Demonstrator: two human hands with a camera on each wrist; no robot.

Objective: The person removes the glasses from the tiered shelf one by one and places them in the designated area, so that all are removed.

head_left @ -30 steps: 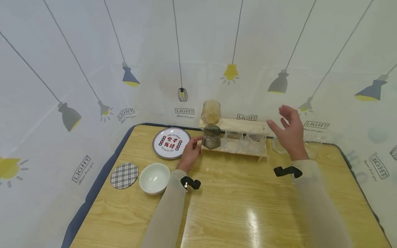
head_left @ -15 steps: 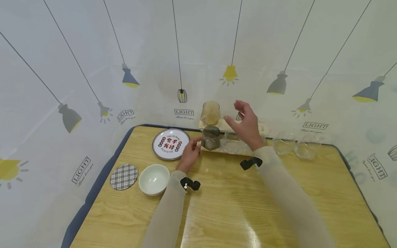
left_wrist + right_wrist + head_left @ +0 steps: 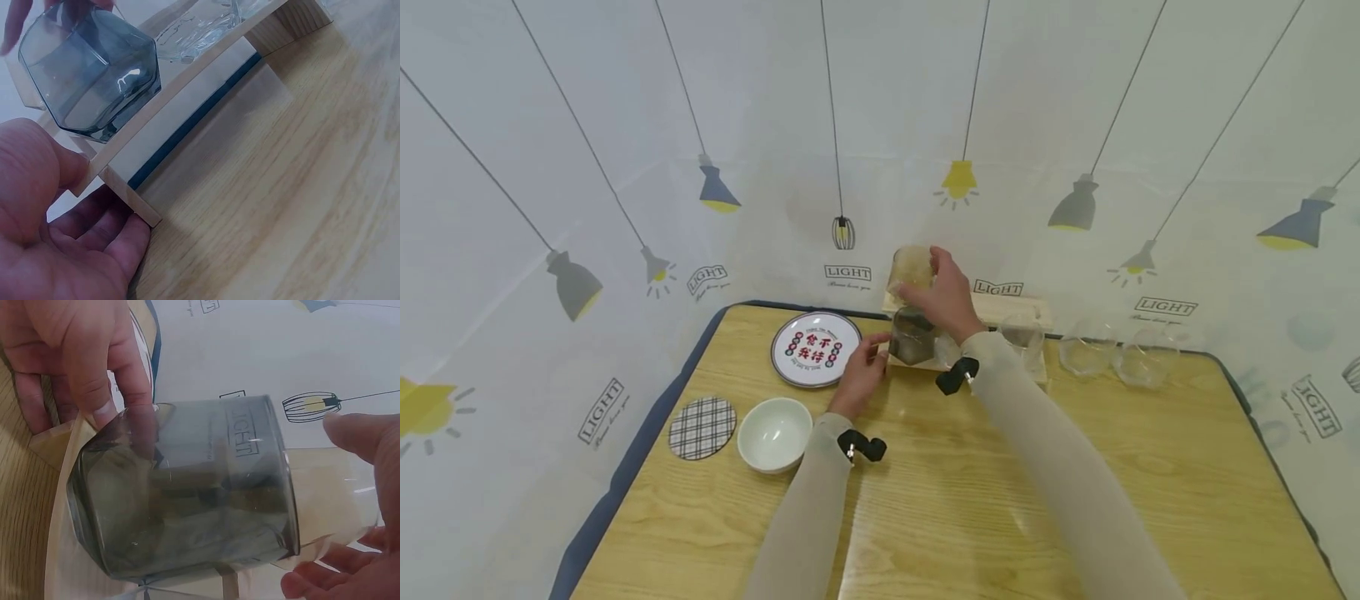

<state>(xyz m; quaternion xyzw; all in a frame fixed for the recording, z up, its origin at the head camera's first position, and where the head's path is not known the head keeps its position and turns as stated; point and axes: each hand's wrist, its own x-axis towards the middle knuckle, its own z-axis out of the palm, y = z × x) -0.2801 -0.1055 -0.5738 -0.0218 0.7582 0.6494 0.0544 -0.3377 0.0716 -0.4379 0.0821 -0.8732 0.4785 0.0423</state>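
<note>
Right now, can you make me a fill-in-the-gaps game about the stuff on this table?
The right hand reaches for the amber glass on the rack's ___ shelf.
The left hand touches the wooden ___ beside the grey glass.
The white bowl sits between the checked coaster and the person's ___ arm.

Missing words: top; rack; left

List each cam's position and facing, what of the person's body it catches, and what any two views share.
Head: worn high, looking forward and down at the table; shows both forearms, left hand, right hand.
Left wrist: low at the table, facing the wooden rack and grey glass; shows left palm and fingers.
Right wrist: close behind the right hand, facing the grey glass and wall; shows both hands' fingers.
Shared: the grey glass appears in all three.
</note>
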